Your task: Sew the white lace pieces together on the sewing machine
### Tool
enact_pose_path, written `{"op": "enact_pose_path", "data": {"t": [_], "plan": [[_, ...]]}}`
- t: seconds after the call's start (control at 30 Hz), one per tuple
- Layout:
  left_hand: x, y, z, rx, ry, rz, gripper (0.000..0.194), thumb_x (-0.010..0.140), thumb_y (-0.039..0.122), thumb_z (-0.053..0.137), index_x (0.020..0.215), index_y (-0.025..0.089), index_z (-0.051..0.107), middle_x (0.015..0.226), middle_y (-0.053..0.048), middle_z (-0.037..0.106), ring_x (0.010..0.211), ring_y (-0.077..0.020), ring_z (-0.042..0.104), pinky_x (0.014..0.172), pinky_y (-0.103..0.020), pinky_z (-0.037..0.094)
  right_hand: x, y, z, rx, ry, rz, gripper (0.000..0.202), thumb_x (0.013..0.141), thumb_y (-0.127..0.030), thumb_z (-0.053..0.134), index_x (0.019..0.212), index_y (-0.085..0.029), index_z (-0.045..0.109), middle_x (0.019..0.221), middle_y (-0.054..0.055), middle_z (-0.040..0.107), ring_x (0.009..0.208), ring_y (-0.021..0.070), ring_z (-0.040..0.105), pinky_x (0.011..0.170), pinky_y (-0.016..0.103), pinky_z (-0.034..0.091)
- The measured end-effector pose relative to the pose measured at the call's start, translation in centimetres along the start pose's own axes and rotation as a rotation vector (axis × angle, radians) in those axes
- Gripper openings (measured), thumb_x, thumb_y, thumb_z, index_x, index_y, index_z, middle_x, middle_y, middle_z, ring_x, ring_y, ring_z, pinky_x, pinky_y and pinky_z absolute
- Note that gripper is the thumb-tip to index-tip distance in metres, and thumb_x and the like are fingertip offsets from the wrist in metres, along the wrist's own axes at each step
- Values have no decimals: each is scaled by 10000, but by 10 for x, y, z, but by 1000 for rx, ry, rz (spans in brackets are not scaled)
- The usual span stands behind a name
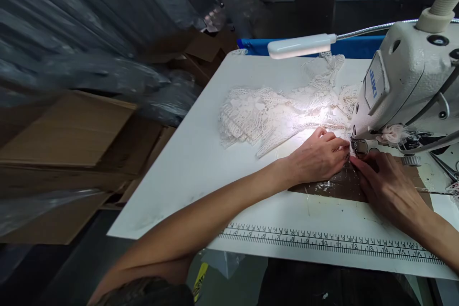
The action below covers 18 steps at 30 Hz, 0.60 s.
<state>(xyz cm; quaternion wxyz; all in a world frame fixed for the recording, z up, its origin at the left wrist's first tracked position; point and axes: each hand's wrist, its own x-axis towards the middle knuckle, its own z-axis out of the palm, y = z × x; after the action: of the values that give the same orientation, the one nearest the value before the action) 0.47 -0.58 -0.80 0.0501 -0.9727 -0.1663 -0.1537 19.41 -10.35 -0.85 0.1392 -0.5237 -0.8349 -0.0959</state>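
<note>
White lace fabric (pixel 265 112) lies bunched across the table, and its right end runs to the needle area of a white sewing machine (pixel 401 71). My left hand (pixel 319 155) rests on the lace just left of the needle, fingers bent and pressed together on its edge. Close in front of the presser foot, my right hand (pixel 387 184) pinches the near end of the lace with thumb and forefinger. The fingertips of both hands almost meet there. Exactly how much fabric sits between the fingers is hidden.
A lit lamp (pixel 301 46) on a flexible arm hangs over the lace. A printed ruler (pixel 322 243) runs along the table's front edge. Scissors (pixel 444 167) lie at the far right. Cardboard boxes (pixel 68 129) and plastic wrap stand left of the table (pixel 186 172).
</note>
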Motion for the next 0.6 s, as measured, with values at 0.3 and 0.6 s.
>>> {"op": "enact_pose_path", "data": {"t": [0.3, 0.6], "plan": [[-4, 1, 5, -5, 14, 1, 306, 986, 194, 363, 1101, 158, 644, 1209, -89, 652, 953, -200, 580, 878, -405, 422, 0, -9, -6, -203, -158, -2, 387, 887, -77, 425, 1243, -123, 573, 984, 141, 580, 826, 249, 542, 685, 360, 522], [3, -7, 8, -60, -46, -32, 373, 1003, 218, 311, 1167, 125, 632, 1220, -112, 652, 1026, -235, 583, 898, -421, 413, 12, -17, -10, -334, -325, 77, 395, 922, -112, 382, 1286, -139, 533, 947, 148, 561, 813, 253, 536, 626, 342, 494]]}}
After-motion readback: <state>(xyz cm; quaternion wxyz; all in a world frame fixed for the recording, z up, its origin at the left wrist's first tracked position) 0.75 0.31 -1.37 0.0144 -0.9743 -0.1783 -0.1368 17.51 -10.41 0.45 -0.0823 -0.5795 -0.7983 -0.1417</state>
